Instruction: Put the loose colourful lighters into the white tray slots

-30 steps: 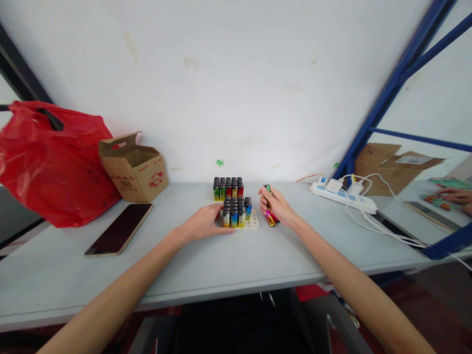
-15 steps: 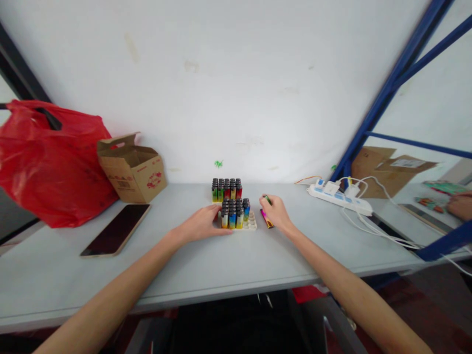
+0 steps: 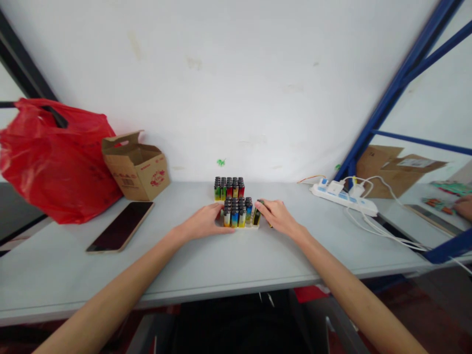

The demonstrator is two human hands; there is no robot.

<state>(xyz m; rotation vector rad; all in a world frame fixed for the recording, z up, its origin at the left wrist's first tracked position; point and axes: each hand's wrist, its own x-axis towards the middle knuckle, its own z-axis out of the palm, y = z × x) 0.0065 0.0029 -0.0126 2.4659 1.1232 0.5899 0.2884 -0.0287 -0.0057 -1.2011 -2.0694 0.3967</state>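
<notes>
Steadying the near white tray (image 3: 246,225) with the left hand (image 3: 205,222), palm down on the surface (image 3: 206,265), fingers touching the tray's left edge, nothing clamped in that grip. Right hand (image 3: 277,216) sits at the tray's right end, fingertips pinched together on one lighter (image 3: 257,215), held upright at the rightmost slot, touching the row beside it; can't tell if it's fully seated. Tray lighters (image 3: 237,212) stand packed upright, black caps up, mixed colours. Second full batch of lighters (image 3: 229,187) just behind, nearer the wall. Judgement: lighter is light, stiff plastic, smooth and a bit slippery, so best pinched on the flat sides near the cap, kept vertical; the packed rows would likely tip if knocked, and the tray looks light enough to slide without the holding hand. Elsewhere: dark phone (image 3: 121,226) flat on the left, open cardboard box (image 3: 136,166) behind it, red plastic bag (image 3: 55,157) at far left, white power strip (image 3: 343,195) with cables on the right, blue frame (image 3: 398,83), another person's hand (image 3: 463,206) at far right edge.
</notes>
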